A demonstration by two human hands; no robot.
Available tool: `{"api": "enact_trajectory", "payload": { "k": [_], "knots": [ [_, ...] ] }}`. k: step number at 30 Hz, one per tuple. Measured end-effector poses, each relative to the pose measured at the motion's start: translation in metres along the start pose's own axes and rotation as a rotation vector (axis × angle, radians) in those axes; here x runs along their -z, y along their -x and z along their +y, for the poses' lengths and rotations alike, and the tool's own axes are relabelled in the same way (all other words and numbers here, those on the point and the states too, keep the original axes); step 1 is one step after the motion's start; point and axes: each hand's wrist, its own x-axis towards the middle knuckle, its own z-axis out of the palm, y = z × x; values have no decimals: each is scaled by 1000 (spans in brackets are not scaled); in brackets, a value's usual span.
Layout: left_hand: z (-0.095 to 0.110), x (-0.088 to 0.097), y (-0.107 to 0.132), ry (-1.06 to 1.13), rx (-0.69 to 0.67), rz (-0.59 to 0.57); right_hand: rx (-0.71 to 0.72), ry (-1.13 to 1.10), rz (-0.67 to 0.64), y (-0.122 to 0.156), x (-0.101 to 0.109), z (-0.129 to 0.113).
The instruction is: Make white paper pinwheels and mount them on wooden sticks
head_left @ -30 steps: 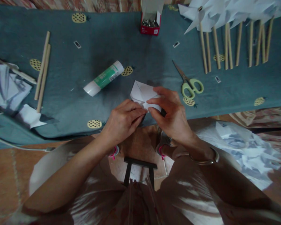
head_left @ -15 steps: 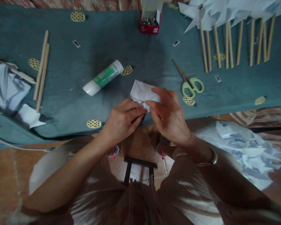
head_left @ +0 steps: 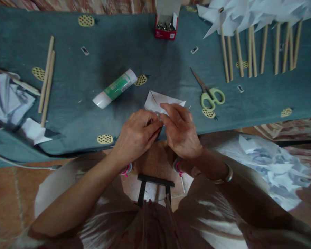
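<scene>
A piece of white paper with a slit running in from its far corner lies near the front edge of the table. My left hand is closed, thumb and fingers pinching the paper's near edge. My right hand is closed too, its fingertips bent together over the paper close to the left fingertips. The paper's near part is hidden under both hands. A green and white glue stick rests to the left, and scissors with green handles lie partly spread to the right.
A red and white box of small metal pieces stands at the back. Paper pinwheels on wooden sticks fill the far right. Two loose sticks and folded paper lie on the left. A bag of paper shapes sits below, right.
My right hand has slid left and inward over the paper, so its right corner now shows. The left hand stays at the near edge.
</scene>
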Motion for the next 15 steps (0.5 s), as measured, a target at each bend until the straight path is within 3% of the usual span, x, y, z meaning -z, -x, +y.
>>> {"api": "enact_trajectory", "payload": {
  "k": [7, 12, 15],
  "knots": [
    [0, 1, 0, -88, -33, -3, 71, 16, 96, 2, 4, 4],
    [-2, 1, 1, -109, -38, 4, -19, -82, 156, -2, 18, 13],
    [-9, 2, 1, -162, -54, 49, -99, -76, 111, -6, 25, 17]
  ]
}}
